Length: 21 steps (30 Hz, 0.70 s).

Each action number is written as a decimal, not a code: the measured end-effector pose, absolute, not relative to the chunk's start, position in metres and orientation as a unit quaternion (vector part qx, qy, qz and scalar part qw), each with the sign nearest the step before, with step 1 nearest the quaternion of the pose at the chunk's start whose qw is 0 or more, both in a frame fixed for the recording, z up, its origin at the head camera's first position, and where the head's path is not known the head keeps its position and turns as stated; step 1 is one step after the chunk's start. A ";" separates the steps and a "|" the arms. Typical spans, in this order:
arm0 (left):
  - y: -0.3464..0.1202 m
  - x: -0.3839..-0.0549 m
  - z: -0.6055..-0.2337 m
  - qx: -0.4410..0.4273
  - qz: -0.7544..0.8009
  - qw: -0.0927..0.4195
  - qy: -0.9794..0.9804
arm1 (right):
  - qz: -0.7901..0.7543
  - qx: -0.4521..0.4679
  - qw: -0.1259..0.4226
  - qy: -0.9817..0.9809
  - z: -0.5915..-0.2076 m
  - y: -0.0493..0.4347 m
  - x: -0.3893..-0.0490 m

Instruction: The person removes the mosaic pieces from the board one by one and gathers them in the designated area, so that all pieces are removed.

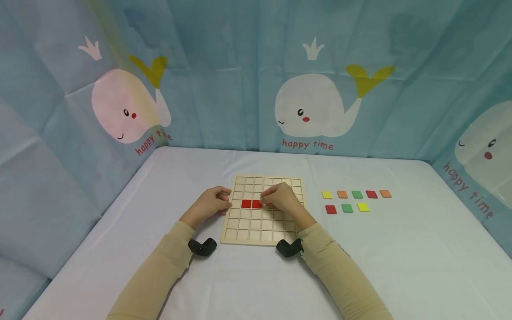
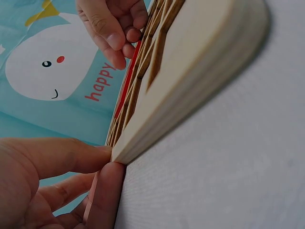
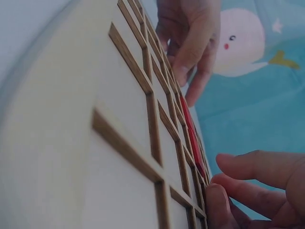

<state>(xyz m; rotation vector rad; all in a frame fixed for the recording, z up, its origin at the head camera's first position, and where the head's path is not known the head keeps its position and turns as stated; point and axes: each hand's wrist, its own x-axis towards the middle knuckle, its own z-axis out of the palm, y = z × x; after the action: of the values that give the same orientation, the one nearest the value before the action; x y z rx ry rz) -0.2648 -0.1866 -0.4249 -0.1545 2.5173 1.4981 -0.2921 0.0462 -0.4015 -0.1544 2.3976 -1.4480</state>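
A square wooden grid board (image 1: 236,237) lies flat on the table. Two red square tiles (image 1: 246,203) sit side by side in neighbouring cells of its left half. My left hand (image 1: 210,205) holds the board's left edge; in the left wrist view its thumb and a finger (image 2: 90,155) meet at the rim. Over the board, my right hand (image 1: 283,198) has its fingertips just beside the right-hand red tile (image 1: 257,204). The right wrist view shows those fingers (image 3: 257,164) slightly apart near the grid, with no tile visible between them.
Right of the board lie loose square tiles in two rows: yellow (image 1: 327,194), orange (image 1: 342,194), green (image 1: 357,194) and red (image 1: 330,209) among them. A white cloth covers the table (image 1: 420,249). A blue curtain (image 1: 224,106) with whale prints hangs behind.
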 end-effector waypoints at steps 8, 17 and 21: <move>-0.187 -0.265 -0.425 -0.054 0.509 0.107 0.852 | -0.492 -0.056 0.164 0.853 -0.403 0.045 -0.292; -0.188 -0.265 -0.425 -0.054 0.505 0.107 0.855 | -0.470 -0.071 0.168 0.863 -0.402 0.046 -0.291; -0.187 -0.266 -0.426 -0.056 0.505 0.105 0.855 | -0.468 -0.074 0.163 0.865 -0.402 0.046 -0.291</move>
<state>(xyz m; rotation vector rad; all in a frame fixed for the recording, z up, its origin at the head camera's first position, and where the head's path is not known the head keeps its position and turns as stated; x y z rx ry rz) -0.2656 -0.1871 -0.4259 -0.1638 2.5197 1.4893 -0.2909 0.0459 -0.4022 -0.2108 2.4685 -1.3365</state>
